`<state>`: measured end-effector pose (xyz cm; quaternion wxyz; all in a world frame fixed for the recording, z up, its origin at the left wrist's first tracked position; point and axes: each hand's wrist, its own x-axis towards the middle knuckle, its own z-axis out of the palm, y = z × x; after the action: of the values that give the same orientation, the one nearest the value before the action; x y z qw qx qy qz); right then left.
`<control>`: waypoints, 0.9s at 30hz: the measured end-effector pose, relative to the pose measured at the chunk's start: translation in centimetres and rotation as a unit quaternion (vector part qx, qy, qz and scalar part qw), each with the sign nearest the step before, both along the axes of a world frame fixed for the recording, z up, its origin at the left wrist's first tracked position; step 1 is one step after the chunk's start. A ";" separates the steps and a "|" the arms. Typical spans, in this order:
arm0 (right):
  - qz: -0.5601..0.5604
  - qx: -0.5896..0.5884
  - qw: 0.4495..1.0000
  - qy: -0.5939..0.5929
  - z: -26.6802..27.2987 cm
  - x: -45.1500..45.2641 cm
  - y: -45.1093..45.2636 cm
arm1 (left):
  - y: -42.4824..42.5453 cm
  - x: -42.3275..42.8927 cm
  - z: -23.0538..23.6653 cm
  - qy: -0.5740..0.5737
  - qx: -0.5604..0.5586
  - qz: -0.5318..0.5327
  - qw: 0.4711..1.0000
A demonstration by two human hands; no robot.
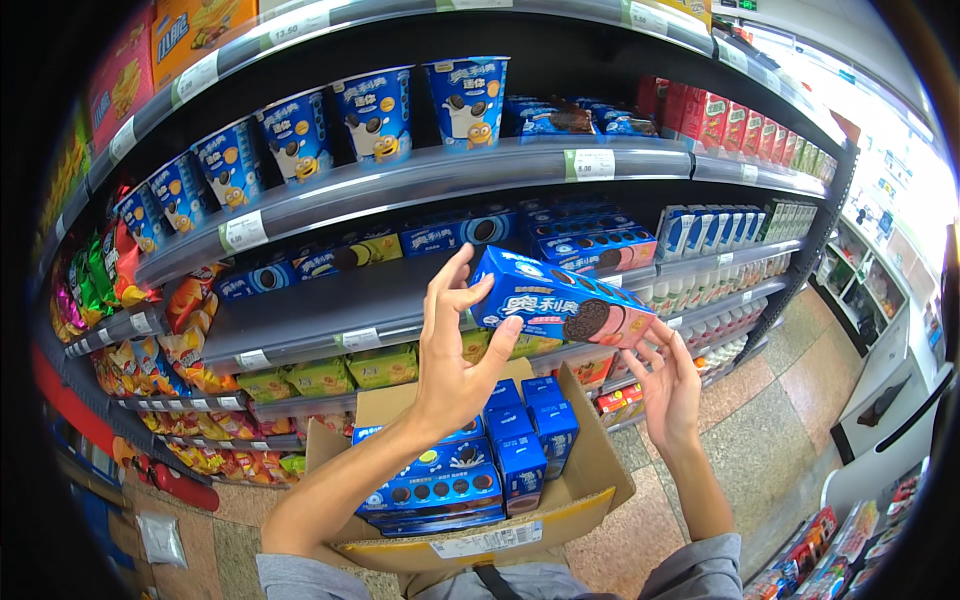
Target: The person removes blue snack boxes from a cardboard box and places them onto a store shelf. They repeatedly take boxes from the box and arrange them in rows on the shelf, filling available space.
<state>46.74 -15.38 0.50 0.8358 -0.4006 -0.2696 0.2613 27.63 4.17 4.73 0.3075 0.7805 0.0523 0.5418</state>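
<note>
My left hand (463, 330) grips the left end of a blue and pink Oreo cookie box (559, 300), thumb in front and fingers at its top edge. The fingertips of my right hand (664, 367) touch the box's lower right end. The box is tilted, its right end lower, in front of the shelves. Below my hands an open cardboard carton (600, 480) holds several more blue Oreo boxes (439, 487), some lying stacked at its left, others upright at its right.
A middle shelf (315, 315) bears Oreo boxes (457, 232) along its back and more pink-ended ones (596, 244) at its right. Oreo cups (375, 116) line the shelf above. Chip bags (187, 356) are at left, drink cartons (709, 225) at right. A red cylinder (176, 484) lies low at left.
</note>
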 end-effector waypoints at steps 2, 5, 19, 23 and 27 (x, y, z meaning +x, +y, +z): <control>0.022 -0.011 0.999 0.022 0.3 -1.2 -0.1 | -1.5 -0.6 0.8 -0.057 -0.074 -0.091 0.991; 0.086 -0.047 0.995 -0.003 0.8 -2.7 -0.7 | -3.0 -3.1 3.0 -0.014 -0.069 -0.098 0.993; 0.097 -0.143 0.863 -0.474 7.7 -6.1 -1.1 | -5.6 -7.8 7.7 0.079 0.072 -0.114 0.988; 0.153 -0.187 0.869 -0.431 6.7 -5.5 -1.5 | -5.9 -6.5 6.6 0.103 0.056 -0.132 0.984; 0.172 -0.215 0.870 -0.409 5.0 -4.7 -2.5 | -6.2 -5.6 5.5 0.164 -0.054 -0.183 0.968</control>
<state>42.00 -17.85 5.50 0.4861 -0.5884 -0.5891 0.2654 22.06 -2.02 10.20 0.4308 0.8370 -0.0126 0.3371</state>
